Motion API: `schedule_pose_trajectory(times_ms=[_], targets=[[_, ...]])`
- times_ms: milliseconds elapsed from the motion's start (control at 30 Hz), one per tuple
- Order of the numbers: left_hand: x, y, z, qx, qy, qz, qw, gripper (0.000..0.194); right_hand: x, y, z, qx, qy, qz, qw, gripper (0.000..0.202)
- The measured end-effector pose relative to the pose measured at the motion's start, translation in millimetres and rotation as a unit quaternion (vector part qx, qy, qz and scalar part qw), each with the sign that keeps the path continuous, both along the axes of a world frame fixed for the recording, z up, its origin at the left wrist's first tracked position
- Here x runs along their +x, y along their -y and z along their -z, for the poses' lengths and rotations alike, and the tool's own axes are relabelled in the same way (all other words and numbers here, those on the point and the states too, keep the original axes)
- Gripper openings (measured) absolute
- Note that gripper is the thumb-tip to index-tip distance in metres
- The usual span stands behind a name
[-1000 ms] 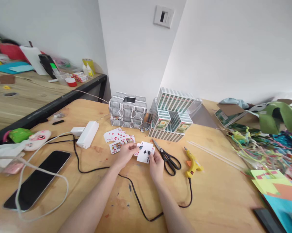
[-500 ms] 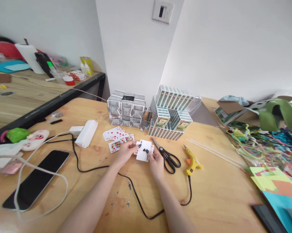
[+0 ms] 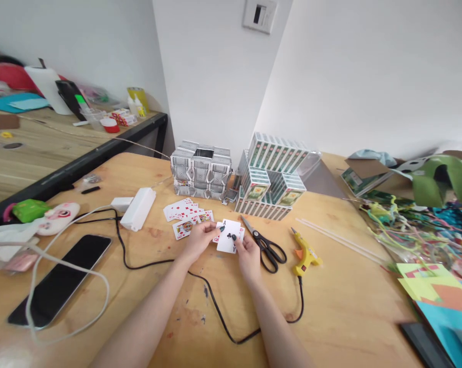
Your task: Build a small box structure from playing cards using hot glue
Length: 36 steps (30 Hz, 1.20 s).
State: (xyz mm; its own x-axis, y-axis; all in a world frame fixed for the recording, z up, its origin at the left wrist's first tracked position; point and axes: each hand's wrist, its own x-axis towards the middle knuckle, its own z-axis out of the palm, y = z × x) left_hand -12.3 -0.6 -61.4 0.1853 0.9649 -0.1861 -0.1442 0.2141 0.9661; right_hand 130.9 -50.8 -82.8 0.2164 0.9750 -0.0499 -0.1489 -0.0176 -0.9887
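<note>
Between my hands are playing cards (image 3: pixel 227 244), an ace of clubs lying across at least one red-marked card beneath it. My left hand (image 3: pixel 202 237) pinches their left side, thumb on top. On the right side my right hand (image 3: pixel 248 254) grips them, its thumb pressed on the ace. The fingers under the cards are hidden. More playing cards (image 3: pixel 182 209), mostly diamonds and a face card, lie fanned on the table just beyond my left hand. Behind them stands a grey-patterned structure made of cards (image 3: pixel 201 171). Black-handled scissors (image 3: pixel 268 249) lie right of my right hand.
A yellow glue gun (image 3: pixel 306 254) rests at the right, its black cord crossing the table below my hands. Stacked card boxes (image 3: pixel 271 176) stand at the back. A phone (image 3: pixel 62 281) and white power strip (image 3: pixel 138 208) lie left; coloured paper (image 3: pixel 441 291) lies right.
Both hands keep the same hold on the cards, which look almost unchanged. The whole view has shifted very slightly.
</note>
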Motion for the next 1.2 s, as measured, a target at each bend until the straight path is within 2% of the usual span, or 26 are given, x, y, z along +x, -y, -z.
schedule_pose_trajectory(times_ms=[267, 500, 733, 967, 1200], targets=[[-1, 0, -0.2, -0.024, 0.039, 0.014, 0.999, 0.024, 0, 0, -2.6, -0.001, -0.011, 0.007, 1.0, 0.042], [-10, 0, -1.8, -0.083, 0.138, 0.119, 0.98, 0.029, 0, 0, -4.2, -0.009, -0.044, 0.024, 0.999, 0.043], [-6, 2, 0.0, -0.054, 0.115, 0.175, 0.976, 0.032, 0, 0, -1.7, -0.011, -0.026, 0.042, 0.999, 0.043], [-4, 1, 1.1, -0.056, 0.103, 0.173, 0.978, 0.034, -2, 3, -5.1, -0.017, -0.001, 0.044, 0.999, 0.038], [1, 4, -1.1, -0.075, 0.072, 0.12, 0.987, 0.031, -4, 5, -7.9, -0.013, 0.012, 0.04, 0.999, 0.039]])
